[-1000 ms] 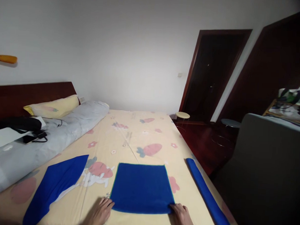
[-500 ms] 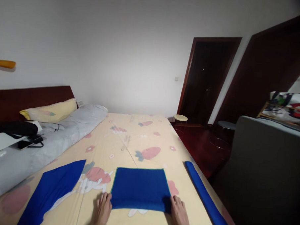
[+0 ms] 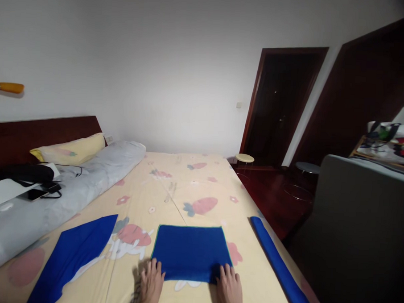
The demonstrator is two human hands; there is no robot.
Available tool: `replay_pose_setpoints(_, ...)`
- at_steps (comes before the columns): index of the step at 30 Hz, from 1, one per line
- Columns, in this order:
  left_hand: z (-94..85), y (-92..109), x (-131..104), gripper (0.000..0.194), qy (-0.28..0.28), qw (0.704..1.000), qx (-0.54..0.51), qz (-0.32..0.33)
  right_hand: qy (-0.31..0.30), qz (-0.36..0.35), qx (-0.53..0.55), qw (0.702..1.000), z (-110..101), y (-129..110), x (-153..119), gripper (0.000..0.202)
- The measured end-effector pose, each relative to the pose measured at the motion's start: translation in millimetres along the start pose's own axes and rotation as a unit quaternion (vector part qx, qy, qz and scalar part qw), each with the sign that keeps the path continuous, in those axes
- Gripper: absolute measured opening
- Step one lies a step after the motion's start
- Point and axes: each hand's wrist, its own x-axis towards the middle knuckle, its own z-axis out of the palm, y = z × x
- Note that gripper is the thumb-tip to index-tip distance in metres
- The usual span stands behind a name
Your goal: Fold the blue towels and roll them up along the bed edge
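Observation:
A blue cloth (image 3: 191, 251) with a thin green edge lies flat on the bed in front of me, its near edge looking folded over. My left hand (image 3: 152, 281) rests palm down on its near left corner, fingers stretched out. On the near right corner, my right hand (image 3: 228, 284) lies the same way, fingers a little apart. Neither hand grips the cloth. To the left is a brighter blue piece of fabric (image 3: 75, 253) with a white edge along its near side. A long, narrow roll of blue cloth (image 3: 280, 266) lies along the bed's right side.
The bed (image 3: 183, 186) has a yellow sheet with carrot prints. A grey rolled quilt (image 3: 100, 183), a yellow pillow (image 3: 71, 149), a phone (image 3: 36, 194) and a black bag (image 3: 30, 174) are at the left. Stools (image 3: 244, 158) and a dark grey panel (image 3: 359, 234) stand to the right.
Both hands have shifted inward from the cloth's side edges onto its near corners, and their fingers have opened from a pinch to lie flat. The view has turned slightly left.

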Motion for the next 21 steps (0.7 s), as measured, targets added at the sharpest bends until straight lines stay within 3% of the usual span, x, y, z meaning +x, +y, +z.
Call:
replay_pose_setpoints(3, 13.9, 21, -5, 0.052, -0.002, 0.995, -0.046, 0.089, 0.050, -0.067, 0.025, 0.996, 24, -19, -5, 0.043)
replay_pose_setpoints(6, 15.8, 62, -11, 0.066, -0.017, 0.980, -0.096, 0.176, 0.064, -0.126, 0.064, 0.988, 39, -60, -13, 0.043)
replay_pose_setpoints(8, 13.7, 85, -17, 0.069, -0.018, 0.974, -0.112, 0.195, 0.071, -0.146, 0.092, 0.982, 41, -85, -17, 0.044)
replay_pose_setpoints(10, 10.3, 92, -21, 0.068, -0.022, 0.973, -0.115, 0.200, 0.075, -0.168, 0.111, 0.977, 37, -96, -21, 0.049)
replay_pose_setpoints(12, 5.9, 79, -23, 0.067, -0.027, 0.969, -0.117, 0.215, 0.071, -0.193, 0.109, 0.972, 29, -87, -26, 0.052)
replay_pose_setpoints(14, 1.2, 51, -23, 0.064, -0.025, 0.967, -0.116, 0.225, 0.058, -0.194, 0.097, 0.974, 20, -64, -30, 0.056)
replay_pose_setpoints(18, -5.7, -13, -23, 0.059, -0.028, 0.977, -0.096, 0.190, 0.009, -0.133, 0.086, 0.987, 5, -4, -41, 0.058)
replay_pose_setpoints(21, -10.7, -43, -24, 0.055, -0.057, 0.978, -0.088, 0.180, -0.020, -0.093, 0.077, 0.992, -3, 25, -46, 0.058)
